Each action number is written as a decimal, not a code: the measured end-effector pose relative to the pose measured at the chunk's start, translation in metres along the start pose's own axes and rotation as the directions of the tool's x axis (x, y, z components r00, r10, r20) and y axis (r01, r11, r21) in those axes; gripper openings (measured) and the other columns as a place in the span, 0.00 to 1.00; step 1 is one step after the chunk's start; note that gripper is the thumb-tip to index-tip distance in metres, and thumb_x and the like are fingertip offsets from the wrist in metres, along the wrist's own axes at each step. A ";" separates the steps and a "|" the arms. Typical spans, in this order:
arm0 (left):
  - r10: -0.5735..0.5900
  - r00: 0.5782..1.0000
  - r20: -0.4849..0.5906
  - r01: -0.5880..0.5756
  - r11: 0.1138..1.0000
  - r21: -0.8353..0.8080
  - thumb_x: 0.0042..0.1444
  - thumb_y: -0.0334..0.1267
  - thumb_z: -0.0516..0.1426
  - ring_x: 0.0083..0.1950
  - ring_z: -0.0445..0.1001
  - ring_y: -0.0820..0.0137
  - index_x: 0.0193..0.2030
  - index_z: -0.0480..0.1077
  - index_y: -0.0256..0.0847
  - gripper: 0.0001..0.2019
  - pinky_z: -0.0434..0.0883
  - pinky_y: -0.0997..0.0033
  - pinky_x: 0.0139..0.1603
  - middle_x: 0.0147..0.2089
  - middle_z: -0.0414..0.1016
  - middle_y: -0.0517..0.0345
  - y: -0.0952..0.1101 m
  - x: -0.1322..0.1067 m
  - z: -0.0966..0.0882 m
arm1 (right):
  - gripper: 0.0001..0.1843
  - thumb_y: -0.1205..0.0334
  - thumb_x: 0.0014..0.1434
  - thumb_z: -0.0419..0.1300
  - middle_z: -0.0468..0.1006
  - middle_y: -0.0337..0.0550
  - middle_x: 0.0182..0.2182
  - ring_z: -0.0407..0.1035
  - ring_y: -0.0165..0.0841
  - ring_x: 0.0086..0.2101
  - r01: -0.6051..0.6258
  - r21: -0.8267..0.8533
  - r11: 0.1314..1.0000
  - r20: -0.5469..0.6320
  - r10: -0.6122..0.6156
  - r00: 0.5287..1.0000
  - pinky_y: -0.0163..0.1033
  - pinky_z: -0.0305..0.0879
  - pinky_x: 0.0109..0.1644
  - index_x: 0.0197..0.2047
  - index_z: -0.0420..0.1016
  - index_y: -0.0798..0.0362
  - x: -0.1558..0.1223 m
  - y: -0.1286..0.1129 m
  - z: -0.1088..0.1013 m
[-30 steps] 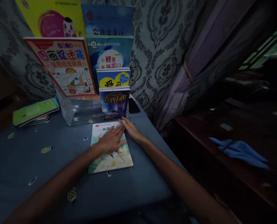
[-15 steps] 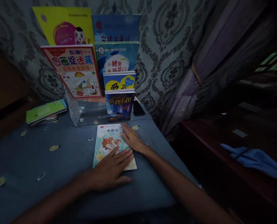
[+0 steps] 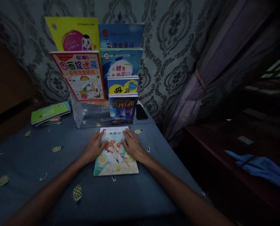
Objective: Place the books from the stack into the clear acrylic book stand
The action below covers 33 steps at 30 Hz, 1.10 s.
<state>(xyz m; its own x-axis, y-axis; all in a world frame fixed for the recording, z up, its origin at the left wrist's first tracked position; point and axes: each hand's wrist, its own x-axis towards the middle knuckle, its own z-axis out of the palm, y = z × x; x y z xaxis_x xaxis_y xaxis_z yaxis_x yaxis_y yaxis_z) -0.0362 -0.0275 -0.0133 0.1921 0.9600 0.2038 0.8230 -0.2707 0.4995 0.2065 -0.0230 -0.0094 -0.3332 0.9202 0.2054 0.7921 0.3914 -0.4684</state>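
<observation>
Bracketing the storybook [image 3: 116,160] from both sides: left hand [image 3: 94,147] lies flat on its left edge, right hand [image 3: 132,146] flat on the right edge, fingers spread, nothing gripped. The storybook is face-up on the table [image 3: 130,194], just in front of the clear tiered stand [image 3: 88,114], not touching it. Flat palms on both edges likely pin it square. The tiers stagger the upright books [image 3: 84,75] so titles show.

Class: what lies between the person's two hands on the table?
A picture book lies flat there, seen in the head view; the left hand and right hand rest open on its side edges.
</observation>
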 end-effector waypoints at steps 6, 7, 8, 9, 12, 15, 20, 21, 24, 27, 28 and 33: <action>-0.198 0.977 -0.077 0.073 0.653 -0.753 0.54 0.47 0.62 0.65 0.69 0.51 0.65 0.63 0.36 0.33 0.70 0.55 0.62 0.64 0.70 0.42 0.006 0.005 -0.008 | 0.32 0.53 0.68 0.49 0.55 0.64 0.69 0.47 0.49 0.69 0.057 0.108 0.993 -0.047 -0.052 0.998 0.60 0.47 0.71 0.69 0.58 0.63 -0.001 0.008 0.006; -0.272 0.961 -0.041 0.118 0.542 -0.832 0.53 0.44 0.62 0.62 0.71 0.53 0.65 0.62 0.38 0.33 0.73 0.57 0.58 0.65 0.69 0.42 0.008 0.006 -0.009 | 0.32 0.52 0.68 0.48 0.55 0.63 0.69 0.48 0.49 0.69 0.063 0.140 0.988 -0.064 -0.054 0.996 0.60 0.48 0.71 0.69 0.58 0.62 0.000 0.009 0.008; -0.344 0.939 0.011 0.170 0.435 -0.884 0.53 0.42 0.63 0.59 0.74 0.54 0.65 0.62 0.38 0.33 0.76 0.59 0.53 0.64 0.70 0.42 0.010 0.006 -0.010 | 0.33 0.51 0.68 0.48 0.54 0.63 0.70 0.47 0.48 0.69 0.070 0.175 0.982 -0.084 -0.056 0.995 0.59 0.48 0.71 0.70 0.57 0.62 0.000 0.011 0.009; -0.401 0.913 0.073 0.223 0.341 -0.913 0.53 0.39 0.63 0.55 0.78 0.55 0.64 0.62 0.38 0.31 0.78 0.60 0.49 0.62 0.72 0.41 0.013 0.006 -0.011 | 0.33 0.51 0.68 0.48 0.54 0.62 0.70 0.47 0.47 0.69 0.079 0.210 0.975 -0.104 -0.058 0.993 0.58 0.49 0.71 0.70 0.57 0.61 0.001 0.012 0.011; -0.449 0.868 0.214 0.306 0.144 -0.941 0.56 0.33 0.62 0.43 0.82 0.60 0.58 0.67 0.36 0.22 0.80 0.62 0.42 0.50 0.80 0.43 0.021 0.005 -0.013 | 0.34 0.48 0.68 0.48 0.53 0.60 0.71 0.47 0.44 0.70 0.107 0.301 0.948 -0.149 -0.064 0.987 0.57 0.47 0.72 0.71 0.55 0.58 0.004 0.014 0.017; -0.432 0.869 0.241 0.284 0.037 -0.958 0.60 0.29 0.58 0.39 0.83 0.63 0.53 0.69 0.36 0.14 0.81 0.64 0.43 0.42 0.82 0.49 0.029 0.003 -0.015 | 0.35 0.45 0.68 0.49 0.53 0.57 0.71 0.46 0.43 0.70 0.100 0.373 0.923 -0.166 -0.039 0.985 0.55 0.43 0.73 0.71 0.56 0.57 0.007 0.015 0.020; -0.458 0.849 0.263 0.253 -0.085 -0.964 0.62 0.30 0.57 0.40 0.83 0.60 0.50 0.69 0.36 0.09 0.81 0.59 0.45 0.42 0.83 0.47 0.037 0.000 -0.021 | 0.35 0.44 0.67 0.49 0.56 0.51 0.70 0.50 0.42 0.69 -0.001 0.511 0.860 -0.144 0.087 0.986 0.55 0.43 0.73 0.72 0.54 0.51 0.011 0.011 0.020; -0.466 0.842 0.271 0.253 -0.102 -0.962 0.63 0.30 0.57 0.40 0.83 0.60 0.49 0.69 0.36 0.09 0.81 0.58 0.44 0.41 0.83 0.47 0.038 -0.001 -0.021 | 0.35 0.44 0.67 0.49 0.57 0.50 0.70 0.51 0.42 0.68 -0.019 0.542 0.840 -0.127 0.105 0.986 0.55 0.45 0.72 0.72 0.53 0.50 0.012 0.009 0.020; -0.485 0.827 0.284 0.254 -0.128 -0.959 0.64 0.32 0.57 0.39 0.84 0.59 0.49 0.69 0.36 0.08 0.82 0.58 0.43 0.38 0.83 0.47 0.037 -0.001 -0.021 | 0.36 0.43 0.66 0.50 0.59 0.48 0.69 0.54 0.41 0.67 -0.044 0.629 0.776 -0.109 0.144 0.984 0.53 0.50 0.71 0.72 0.51 0.50 0.013 0.001 0.018; -0.484 0.827 0.288 0.261 -0.123 -0.957 0.63 0.34 0.58 0.37 0.83 0.60 0.47 0.71 0.35 0.07 0.81 0.59 0.42 0.36 0.83 0.48 0.033 0.000 -0.019 | 0.35 0.44 0.64 0.53 0.67 0.47 0.64 0.64 0.42 0.62 -0.061 0.786 0.615 -0.081 0.200 0.976 0.52 0.61 0.66 0.70 0.53 0.47 0.013 -0.008 0.016; -0.478 0.830 0.287 0.266 -0.113 -0.957 0.63 0.34 0.59 0.36 0.83 0.60 0.46 0.71 0.35 0.07 0.81 0.59 0.42 0.36 0.83 0.48 0.031 0.000 -0.019 | 0.35 0.45 0.63 0.55 0.71 0.47 0.62 0.68 0.42 0.59 -0.073 0.846 0.528 -0.053 0.218 0.974 0.51 0.65 0.62 0.69 0.54 0.46 0.013 -0.010 0.014; -0.416 0.859 0.298 0.323 -0.010 -0.946 0.61 0.35 0.60 0.32 0.82 0.63 0.43 0.74 0.34 0.07 0.80 0.63 0.39 0.35 0.83 0.48 0.024 0.007 -0.022 | 0.27 0.51 0.57 0.65 0.82 0.43 0.46 0.76 0.41 0.47 -0.151 0.977 0.153 0.098 0.309 0.946 0.47 0.74 0.52 0.57 0.67 0.48 0.013 -0.013 0.004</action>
<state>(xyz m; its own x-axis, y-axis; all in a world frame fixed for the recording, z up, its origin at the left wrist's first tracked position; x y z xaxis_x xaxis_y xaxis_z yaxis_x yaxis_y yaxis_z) -0.0264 -0.0293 0.0183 -0.0178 0.9589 -0.2832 -0.4526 0.2448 0.8575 0.1897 -0.0162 -0.0046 -0.1207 0.9921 -0.0347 -0.3277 -0.0728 -0.9420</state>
